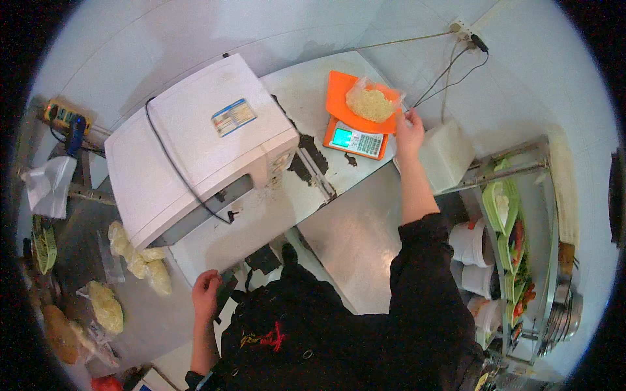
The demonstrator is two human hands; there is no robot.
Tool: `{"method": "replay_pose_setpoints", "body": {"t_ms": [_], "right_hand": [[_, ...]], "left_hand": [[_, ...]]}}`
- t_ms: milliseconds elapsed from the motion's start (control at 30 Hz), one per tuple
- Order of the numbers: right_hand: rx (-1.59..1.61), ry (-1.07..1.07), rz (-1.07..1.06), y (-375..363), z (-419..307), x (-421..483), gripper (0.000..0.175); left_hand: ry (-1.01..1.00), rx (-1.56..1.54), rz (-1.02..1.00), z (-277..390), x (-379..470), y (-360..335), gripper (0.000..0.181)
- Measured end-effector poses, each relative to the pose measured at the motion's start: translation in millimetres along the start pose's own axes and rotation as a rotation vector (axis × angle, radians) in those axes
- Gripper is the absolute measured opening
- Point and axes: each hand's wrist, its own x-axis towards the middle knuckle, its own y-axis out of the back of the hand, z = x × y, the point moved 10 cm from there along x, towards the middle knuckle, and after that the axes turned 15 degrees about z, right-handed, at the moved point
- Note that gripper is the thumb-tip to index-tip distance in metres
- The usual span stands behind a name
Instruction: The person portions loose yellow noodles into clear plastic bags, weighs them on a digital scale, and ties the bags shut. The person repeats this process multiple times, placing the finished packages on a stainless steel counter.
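My right hand [410, 131] is at the right edge of the orange weighing pan [339, 93]. Its fingertips are by the pan's rim and the loose end of a clear plastic bag; whether they pinch either is unclear. The bag holds pale yellow shredded food [372, 105] and rests on the pan. Beneath the pan, the digital kitchen scale [359, 140] has a lit display and a keypad. My left hand [205, 291] hangs low beside the counter's front edge, fingers loosely curled, with no object visible in it.
A white microwave oven [195, 132] stands on the white counter [274, 222], its black power cord across the top. Wires run to a wall socket [462, 32]. Filled bags [106, 307] lie on the left surface. A rack with green baskets [500, 207] and white tubs [472, 243] is at right.
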Motion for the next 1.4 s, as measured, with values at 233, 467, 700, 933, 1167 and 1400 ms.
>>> {"method": "replay_pose_setpoints", "body": {"t_ms": [233, 467, 700, 933, 1167, 1400], "right_hand": [[0.056, -0.345, -0.307, -79.3, 39.6, 63.4, 0.081], [0.528, -0.746, -0.607, -135.2, -33.4, 12.0, 0.081], [0.731, -0.736, -0.74, -113.0, -112.7, 1.6, 0.062], [0.889, -0.161, -1.281, -19.3, -347.7, -158.5, 0.082], [0.777, -0.342, -1.813, 10.3, -452.7, -459.2, 0.079], [0.612, -0.919, -2.037, 12.5, -448.2, -760.9, 0.06]], "left_hand": [[-0.065, 0.127, -0.017, 47.2, -7.5, -62.4, 0.026], [-0.056, 0.112, 0.001, 61.7, -7.4, -87.8, 0.025], [-0.116, 0.087, 0.026, 63.8, -16.2, -76.8, 0.026], [-0.277, 0.015, 0.052, 109.1, -31.7, -20.8, 0.032], [-0.703, -0.244, 0.293, 142.4, -98.1, 114.9, 0.046], [-0.549, 0.026, 0.492, -3.2, -62.6, 271.3, 0.032]]}}
